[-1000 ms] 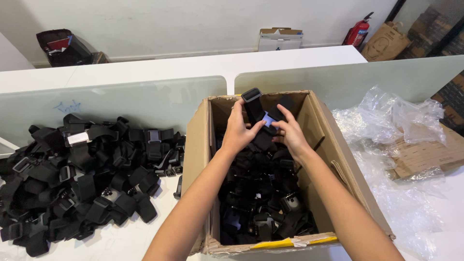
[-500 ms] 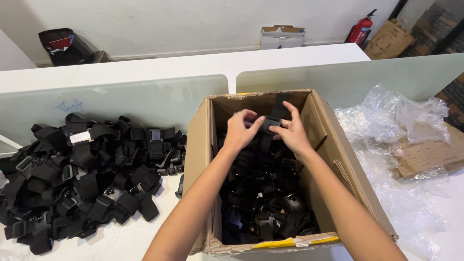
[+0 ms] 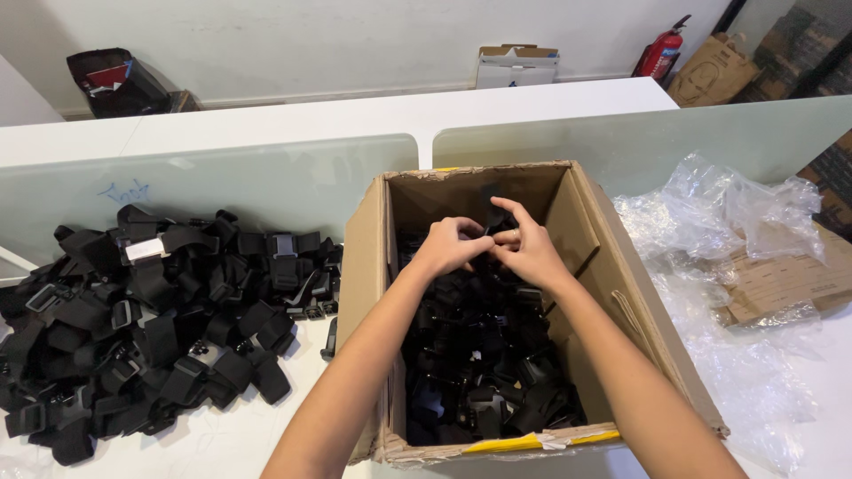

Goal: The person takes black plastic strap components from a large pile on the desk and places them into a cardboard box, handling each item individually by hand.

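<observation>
**Both hands pinched on one black strap piece above an open carton**

The left hand (image 3: 448, 246) and the right hand (image 3: 530, 250) meet fingertip to fingertip over the far half of the cardboard box (image 3: 612, 266). Both are curled nearly closed, thumbs and forefingers pinching the same small black strap piece (image 3: 493, 238) between them. Little of it shows: a dark, matte bit of webbing with what looks like a hard plastic part, mostly hidden by the fingers. It is held just above the heap of similar black strap pieces (image 3: 484, 372) that fills the lower part of the box.

What could go wrong, as I judge it: the grip is by fingertips only, so a slip would drop the piece back into the heap, where it would be hard to tell from the rest. Loose webbing below could also snag on it and lift a neighbour along. The forearms pass close to the box's torn near edge with yellow tape (image 3: 532, 441), which might catch on them.

Left of the box, a large pile of black straps and buckles (image 3: 151, 310) lies spread on the white bench (image 3: 248, 435). To the right lies crumpled clear plastic wrap (image 3: 719, 231). A frosted divider panel (image 3: 222, 182) stands behind.
</observation>
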